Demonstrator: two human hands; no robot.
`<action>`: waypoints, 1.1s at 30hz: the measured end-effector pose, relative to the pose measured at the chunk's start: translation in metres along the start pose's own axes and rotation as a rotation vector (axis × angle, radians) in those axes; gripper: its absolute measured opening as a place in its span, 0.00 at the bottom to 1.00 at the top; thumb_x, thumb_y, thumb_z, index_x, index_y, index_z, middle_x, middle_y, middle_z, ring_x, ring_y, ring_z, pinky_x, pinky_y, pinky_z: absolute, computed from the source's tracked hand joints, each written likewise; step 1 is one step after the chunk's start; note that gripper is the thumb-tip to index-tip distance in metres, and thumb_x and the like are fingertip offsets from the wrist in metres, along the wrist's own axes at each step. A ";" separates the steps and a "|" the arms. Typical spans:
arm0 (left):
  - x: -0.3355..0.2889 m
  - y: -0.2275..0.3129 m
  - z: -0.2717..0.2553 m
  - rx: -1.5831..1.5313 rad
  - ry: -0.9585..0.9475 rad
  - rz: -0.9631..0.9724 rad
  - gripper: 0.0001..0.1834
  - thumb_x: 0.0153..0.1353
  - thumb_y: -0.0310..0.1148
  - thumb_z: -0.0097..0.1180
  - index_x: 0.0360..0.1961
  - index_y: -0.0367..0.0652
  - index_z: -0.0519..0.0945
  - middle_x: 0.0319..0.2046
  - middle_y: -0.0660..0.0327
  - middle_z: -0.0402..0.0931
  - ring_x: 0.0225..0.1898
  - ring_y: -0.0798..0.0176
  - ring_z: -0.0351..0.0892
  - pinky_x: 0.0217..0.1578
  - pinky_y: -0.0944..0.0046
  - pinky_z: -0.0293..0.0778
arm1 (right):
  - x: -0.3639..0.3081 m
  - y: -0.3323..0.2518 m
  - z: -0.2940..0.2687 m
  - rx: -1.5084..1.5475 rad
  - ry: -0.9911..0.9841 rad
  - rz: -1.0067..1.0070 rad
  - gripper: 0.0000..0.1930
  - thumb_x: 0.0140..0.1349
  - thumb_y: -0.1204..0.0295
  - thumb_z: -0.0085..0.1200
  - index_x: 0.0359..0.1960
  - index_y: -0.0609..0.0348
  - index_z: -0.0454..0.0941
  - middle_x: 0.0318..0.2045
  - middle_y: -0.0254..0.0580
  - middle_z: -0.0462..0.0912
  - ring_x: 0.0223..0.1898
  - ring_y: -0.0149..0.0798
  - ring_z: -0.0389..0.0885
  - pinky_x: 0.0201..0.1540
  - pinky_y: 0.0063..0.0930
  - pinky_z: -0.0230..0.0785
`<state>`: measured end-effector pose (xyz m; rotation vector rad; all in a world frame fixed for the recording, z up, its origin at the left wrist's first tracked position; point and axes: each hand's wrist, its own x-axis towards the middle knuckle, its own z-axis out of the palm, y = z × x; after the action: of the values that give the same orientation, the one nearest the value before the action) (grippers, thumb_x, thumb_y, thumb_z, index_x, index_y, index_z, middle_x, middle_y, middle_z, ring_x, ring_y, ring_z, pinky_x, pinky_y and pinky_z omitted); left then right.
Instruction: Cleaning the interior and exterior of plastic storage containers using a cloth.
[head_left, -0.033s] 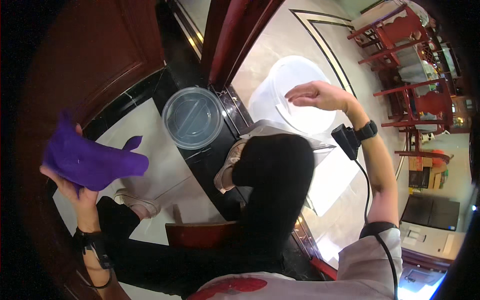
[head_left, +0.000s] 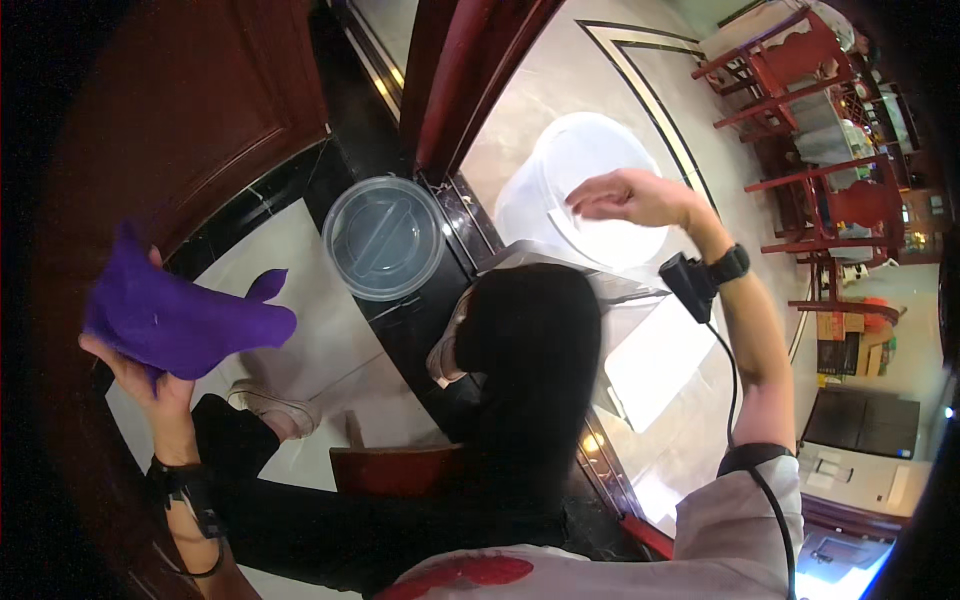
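My left hand grips a purple cloth from below, and the cloth hangs out over the light tiles. Its edge is uneven, with a narrow corner sticking up. Over at the right, my right hand is held above a large white bucket. Its fingers are loosely bent, somewhat apart, and I see nothing in them. A round, clear plastic lid or tub lies on the black floor strip between the hands, touched by neither.
A dark red door stands at the left, with a door frame beyond. My bent knee rises beside a clear plastic box. Beneath me is a wooden stool. Red chairs and a table are at the far right.
My knee has shifted left, so more of the clear box shows. The fingers of my right hand have curled a little. The cloth stays in my left hand.
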<state>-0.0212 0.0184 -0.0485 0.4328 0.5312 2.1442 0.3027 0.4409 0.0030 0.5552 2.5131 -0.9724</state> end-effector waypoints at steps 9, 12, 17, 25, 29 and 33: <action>-0.006 0.020 -0.020 -0.066 0.140 0.031 0.37 0.49 0.50 0.57 0.56 0.42 0.61 0.55 0.55 0.61 0.56 0.59 0.60 0.58 0.53 0.56 | 0.069 0.048 0.169 -0.722 0.300 -0.139 0.21 0.46 0.73 0.51 0.46 0.58 0.69 0.46 0.44 0.70 0.52 0.44 0.65 0.50 0.32 0.61; 0.005 0.021 -0.027 -0.049 0.341 0.026 0.25 0.53 0.42 0.56 0.50 0.41 0.69 0.51 0.57 0.66 0.53 0.60 0.64 0.55 0.56 0.60 | 0.069 0.054 0.178 -0.831 0.039 0.102 0.17 0.48 0.74 0.49 0.43 0.56 0.71 0.41 0.41 0.73 0.45 0.41 0.70 0.45 0.30 0.64; 0.005 0.033 -0.023 0.052 0.492 0.107 0.18 0.56 0.35 0.51 0.47 0.39 0.71 0.47 0.54 0.69 0.49 0.57 0.68 0.49 0.57 0.67 | 0.023 0.061 0.203 -0.745 0.242 -0.105 0.14 0.47 0.73 0.46 0.38 0.55 0.72 0.33 0.41 0.72 0.38 0.43 0.70 0.40 0.32 0.63; 0.008 0.002 0.014 0.335 0.625 0.172 0.21 0.54 0.35 0.54 0.48 0.40 0.69 0.48 0.55 0.66 0.50 0.58 0.67 0.51 0.58 0.66 | -0.132 0.071 0.296 -0.599 -0.159 -0.147 0.13 0.47 0.73 0.46 0.38 0.55 0.71 0.35 0.39 0.70 0.42 0.40 0.67 0.43 0.32 0.59; 0.004 -0.004 0.021 0.729 0.433 0.214 0.21 0.56 0.35 0.53 0.50 0.38 0.68 0.51 0.55 0.64 0.52 0.60 0.64 0.53 0.61 0.64 | -0.158 0.061 0.314 -0.529 0.003 -0.104 0.13 0.44 0.74 0.46 0.36 0.56 0.69 0.32 0.40 0.67 0.41 0.41 0.65 0.44 0.32 0.55; 0.021 -0.023 0.054 0.030 0.673 0.034 0.21 0.57 0.36 0.51 0.49 0.37 0.68 0.50 0.55 0.66 0.51 0.61 0.65 0.52 0.61 0.63 | -0.170 0.060 0.318 -0.514 0.053 0.033 0.15 0.44 0.75 0.45 0.38 0.57 0.68 0.35 0.43 0.67 0.42 0.44 0.65 0.47 0.35 0.54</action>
<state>0.0085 0.0601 -0.0121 -0.2904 0.9276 2.2945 0.5427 0.2223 -0.1655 0.4587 2.6442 -0.2739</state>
